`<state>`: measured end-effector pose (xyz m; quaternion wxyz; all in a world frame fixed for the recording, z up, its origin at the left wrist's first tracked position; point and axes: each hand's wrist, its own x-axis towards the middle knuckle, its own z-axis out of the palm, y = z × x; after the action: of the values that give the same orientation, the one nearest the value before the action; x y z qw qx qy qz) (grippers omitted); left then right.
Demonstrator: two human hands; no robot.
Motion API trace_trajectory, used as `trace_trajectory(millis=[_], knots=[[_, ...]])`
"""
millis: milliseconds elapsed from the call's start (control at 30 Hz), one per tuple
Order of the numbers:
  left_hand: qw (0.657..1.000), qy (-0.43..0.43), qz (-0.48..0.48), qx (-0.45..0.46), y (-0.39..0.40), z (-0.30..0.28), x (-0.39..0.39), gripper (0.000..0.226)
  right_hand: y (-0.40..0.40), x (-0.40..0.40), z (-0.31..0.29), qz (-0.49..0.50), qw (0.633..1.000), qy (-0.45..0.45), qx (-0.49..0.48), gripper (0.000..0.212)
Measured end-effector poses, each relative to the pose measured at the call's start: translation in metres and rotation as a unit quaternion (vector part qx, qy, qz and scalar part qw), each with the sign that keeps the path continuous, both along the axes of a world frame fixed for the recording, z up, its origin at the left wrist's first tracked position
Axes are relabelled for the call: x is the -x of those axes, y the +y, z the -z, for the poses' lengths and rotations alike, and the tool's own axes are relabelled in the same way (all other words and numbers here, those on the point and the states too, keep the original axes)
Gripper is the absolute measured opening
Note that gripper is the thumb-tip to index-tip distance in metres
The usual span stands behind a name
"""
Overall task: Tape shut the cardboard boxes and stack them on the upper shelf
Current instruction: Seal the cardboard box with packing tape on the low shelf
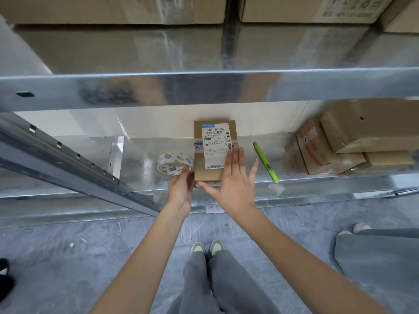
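The small box (214, 150) lies on the lower shelf (317, 189). The right hand (233, 184) rests flat on its near right part, fingers (235, 159) straight. The left hand (181, 189) pinches the tape roll (175, 163) just left of the box.

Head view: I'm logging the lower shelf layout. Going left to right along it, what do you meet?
Tape roll held by the left hand → labelled box → green utility knife → pile of cardboard boxes.
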<state>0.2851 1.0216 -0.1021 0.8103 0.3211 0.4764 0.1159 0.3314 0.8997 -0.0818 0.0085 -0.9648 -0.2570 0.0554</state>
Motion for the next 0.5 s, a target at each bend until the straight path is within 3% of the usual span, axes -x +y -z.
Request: trace_trajectory(millis=[133,267,500], knots=[[0.999,0.035,-0.008,-0.033,0.003,0.004,0.000,0.021,0.026,0.010,0.004,-0.072,0.996,0.013,-0.042,0.096],[0.994,0.068,0.017,-0.081,0.010,0.004,-0.001,0.018,0.043,0.019,0.008,-0.084,0.994,-0.045,-0.048,0.072],[0.996,0.023,0.054,-0.064,0.006,0.003,0.002,0.022,0.022,-0.001,0.011,0.001,1.000,0.001,-0.027,0.089]])
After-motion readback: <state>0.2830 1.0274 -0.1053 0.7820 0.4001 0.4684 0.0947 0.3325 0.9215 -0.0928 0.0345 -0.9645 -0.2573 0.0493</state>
